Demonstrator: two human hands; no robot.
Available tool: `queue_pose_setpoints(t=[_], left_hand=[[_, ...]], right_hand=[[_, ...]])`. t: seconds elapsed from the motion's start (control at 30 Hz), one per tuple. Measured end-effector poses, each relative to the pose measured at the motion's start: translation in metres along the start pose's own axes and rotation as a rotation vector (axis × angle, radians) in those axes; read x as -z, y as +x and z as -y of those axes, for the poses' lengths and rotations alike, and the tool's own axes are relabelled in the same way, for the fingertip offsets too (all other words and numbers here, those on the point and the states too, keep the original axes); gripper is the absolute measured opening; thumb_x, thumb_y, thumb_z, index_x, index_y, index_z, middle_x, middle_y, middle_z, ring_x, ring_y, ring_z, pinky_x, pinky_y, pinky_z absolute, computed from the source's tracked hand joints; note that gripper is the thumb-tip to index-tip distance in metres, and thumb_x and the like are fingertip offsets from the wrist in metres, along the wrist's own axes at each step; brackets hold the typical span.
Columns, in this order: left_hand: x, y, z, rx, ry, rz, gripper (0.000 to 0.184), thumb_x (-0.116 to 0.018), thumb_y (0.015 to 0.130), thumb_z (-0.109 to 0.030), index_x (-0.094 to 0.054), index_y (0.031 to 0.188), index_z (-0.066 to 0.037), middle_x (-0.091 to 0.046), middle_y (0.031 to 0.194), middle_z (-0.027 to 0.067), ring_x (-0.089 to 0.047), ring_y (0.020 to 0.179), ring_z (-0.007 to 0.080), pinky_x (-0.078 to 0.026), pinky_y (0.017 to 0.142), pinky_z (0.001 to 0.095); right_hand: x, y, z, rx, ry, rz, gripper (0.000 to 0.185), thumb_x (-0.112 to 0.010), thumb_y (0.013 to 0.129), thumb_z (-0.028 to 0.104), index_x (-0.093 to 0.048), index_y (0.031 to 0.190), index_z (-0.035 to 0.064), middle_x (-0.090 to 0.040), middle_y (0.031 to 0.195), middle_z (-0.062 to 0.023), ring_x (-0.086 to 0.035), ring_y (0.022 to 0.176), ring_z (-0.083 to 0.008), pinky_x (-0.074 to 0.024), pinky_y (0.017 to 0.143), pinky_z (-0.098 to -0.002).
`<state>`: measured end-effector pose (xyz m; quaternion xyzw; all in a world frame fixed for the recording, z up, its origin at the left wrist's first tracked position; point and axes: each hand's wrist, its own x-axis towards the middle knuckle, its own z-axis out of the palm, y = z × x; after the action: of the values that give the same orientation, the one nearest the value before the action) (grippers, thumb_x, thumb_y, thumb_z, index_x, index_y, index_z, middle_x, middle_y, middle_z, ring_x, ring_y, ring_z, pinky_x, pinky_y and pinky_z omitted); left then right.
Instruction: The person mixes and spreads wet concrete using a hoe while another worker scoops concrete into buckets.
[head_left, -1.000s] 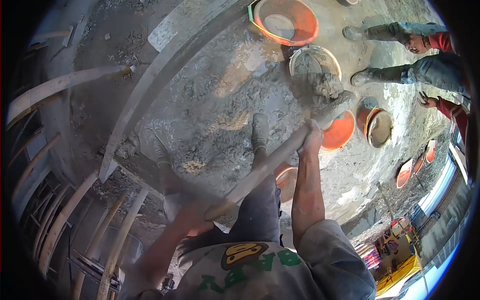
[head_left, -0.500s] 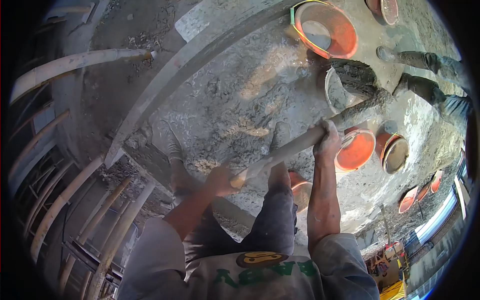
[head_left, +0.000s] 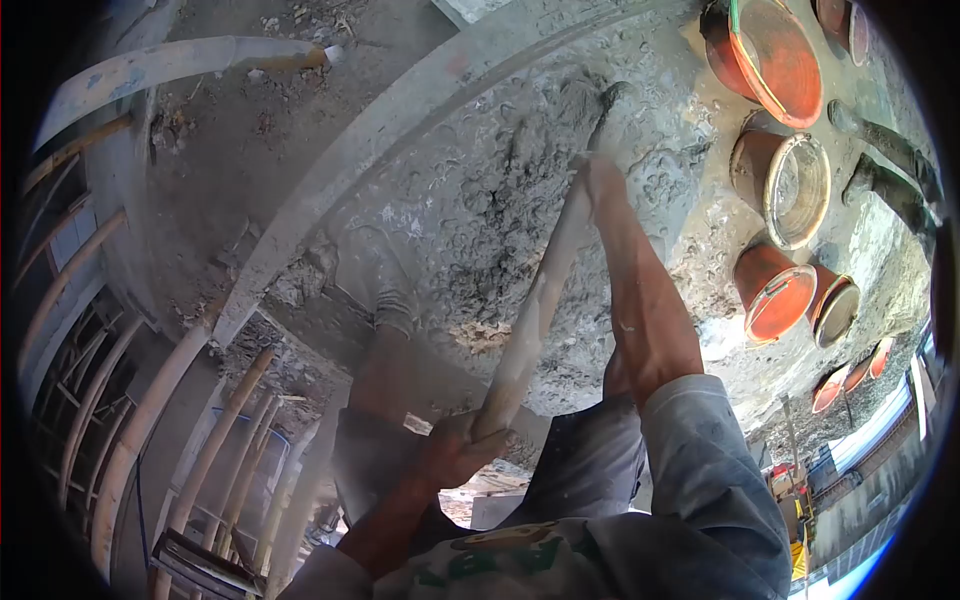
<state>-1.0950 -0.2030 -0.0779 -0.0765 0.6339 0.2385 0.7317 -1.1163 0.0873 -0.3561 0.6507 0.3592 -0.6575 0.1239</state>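
Note:
A long-handled shovel (head_left: 535, 310) slants across the middle, its pale handle coated in grey. My left hand (head_left: 460, 452) is closed round the handle's near end, close to my thighs. Farther up, my right hand (head_left: 603, 178) grips the shaft with the arm stretched out. Beyond that hand the shovel's dark, muddy end lies at the wet concrete (head_left: 480, 190); how much is sunk in cannot be seen. Right of it stand a large orange bucket (head_left: 770, 60), a grey-smeared bucket (head_left: 790, 190) and a smaller orange bucket (head_left: 775, 295). My feet are in or beside the concrete.
A long raised edge (head_left: 370, 130) curves along the left of the concrete. Bamboo poles (head_left: 150, 430) stand at the lower left. Another person's legs (head_left: 890, 160) are at the far right, beyond the buckets. Another bucket (head_left: 835, 310) stands near the smaller orange one.
The shovel's far end has swung left from beside the grey-smeared bucket to the wet concrete. The dark load near that bucket no longer shows. My view has shifted left.

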Motion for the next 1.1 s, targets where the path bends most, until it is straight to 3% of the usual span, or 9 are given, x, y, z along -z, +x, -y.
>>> queue_pose_setpoints(t=[0.1,0.27,0.37,0.43,0.5,0.67,0.73,0.83,1.1], left_hand=[[-0.007,-0.047,0.004,0.082,-0.149,-0.001,0.043,-0.065,0.080,-0.040,-0.062,0.096,0.000,-0.061,0.072,0.0176,-0.062,0.071,0.0313,-0.046,0.066,0.0388],[-0.005,-0.089,0.010,0.248,-0.266,0.015,0.051,-0.063,0.082,-0.042,-0.057,0.104,0.003,-0.061,0.074,0.0108,-0.059,0.068,0.0164,-0.046,0.063,0.0316],[-0.017,-0.107,0.046,0.322,-0.531,-0.040,0.050,-0.062,0.082,-0.042,-0.057,0.103,0.004,-0.061,0.074,0.0100,-0.058,0.067,0.0152,-0.045,0.063,0.0303],[-0.027,-0.112,0.027,0.287,-0.354,0.007,0.043,-0.061,0.083,-0.039,-0.057,0.097,0.002,-0.060,0.074,0.0078,-0.056,0.066,0.0138,-0.044,0.061,0.0295],[-0.037,-0.118,-0.007,0.311,-0.313,-0.023,0.033,-0.062,0.083,-0.033,-0.054,0.088,0.000,-0.056,0.070,0.0029,-0.052,0.062,0.0094,-0.042,0.055,0.0263],[-0.066,-0.116,-0.025,0.211,-0.027,-0.033,0.050,-0.058,0.082,-0.045,-0.056,0.096,0.003,-0.062,0.080,0.0155,-0.061,0.078,0.0228,-0.045,0.071,0.0347],[-0.082,-0.116,-0.044,0.094,0.115,0.028,0.054,-0.058,0.082,-0.046,-0.052,0.099,0.005,-0.062,0.082,0.0202,-0.062,0.080,0.0301,-0.045,0.070,0.0367],[-0.103,-0.126,-0.114,0.047,0.145,0.181,0.054,-0.062,0.080,-0.044,-0.051,0.099,0.005,-0.061,0.079,0.0164,-0.062,0.074,0.0238,-0.045,0.063,0.0333],[-0.141,-0.143,-0.175,-0.164,0.532,0.560,0.072,-0.067,0.068,-0.055,-0.051,0.106,0.004,-0.061,0.087,0.0236,-0.062,0.079,0.0345,-0.045,0.068,0.0396]], right_hand=[[-0.030,-0.025,-0.045,-0.198,-0.014,0.057,0.016,-0.047,0.081,0.013,-0.055,0.091,0.0026,-0.053,0.071,-0.0144,-0.056,0.056,-0.0273,-0.0487,0.049,-0.0433],[-0.038,0.023,-0.162,0.110,-0.541,0.274,0.021,-0.039,0.083,0.016,-0.055,0.087,0.0018,-0.053,0.069,-0.0151,-0.056,0.056,-0.0290,-0.0493,0.050,-0.0429],[-0.051,0.011,-0.203,0.064,-0.474,0.325,0.016,-0.044,0.081,0.017,-0.053,0.080,0.0040,-0.053,0.065,-0.0137,-0.055,0.053,-0.0285,-0.0497,0.050,-0.0429],[-0.050,-0.063,-0.134,-0.378,0.038,0.237,0.014,-0.047,0.079,0.018,-0.052,0.077,0.0053,-0.052,0.064,-0.0130,-0.055,0.052,-0.0278,-0.0497,0.050,-0.0422],[-0.031,-0.061,-0.160,-0.412,0.086,0.279,0.014,-0.047,0.082,0.019,-0.052,0.078,0.0060,-0.051,0.065,-0.0122,-0.055,0.053,-0.0286,-0.0501,0.049,-0.0437],[-0.010,-0.055,-0.218,-0.517,0.216,0.377,0.020,-0.051,0.079,0.026,-0.049,0.084,0.0060,-0.049,0.062,-0.0118,-0.056,0.052,-0.0293,-0.0496,0.047,-0.0427],[0.019,-0.059,-0.205,-0.490,0.254,0.365,0.021,-0.052,0.078,0.025,-0.048,0.086,0.0062,-0.049,0.062,-0.0117,-0.056,0.051,-0.0292,-0.0495,0.047,-0.0423],[0.073,-0.095,-0.144,-0.496,0.273,0.291,0.022,-0.054,0.076,0.023,-0.048,0.088,0.0062,-0.049,0.062,-0.0112,-0.055,0.049,-0.0279,-0.0492,0.045,-0.0405],[0.261,-0.176,0.009,-0.134,0.498,-0.061,0.025,-0.054,0.077,0.021,-0.053,0.092,0.0021,-0.052,0.067,-0.0106,-0.054,0.047,-0.0253,-0.0503,0.046,-0.0364]])
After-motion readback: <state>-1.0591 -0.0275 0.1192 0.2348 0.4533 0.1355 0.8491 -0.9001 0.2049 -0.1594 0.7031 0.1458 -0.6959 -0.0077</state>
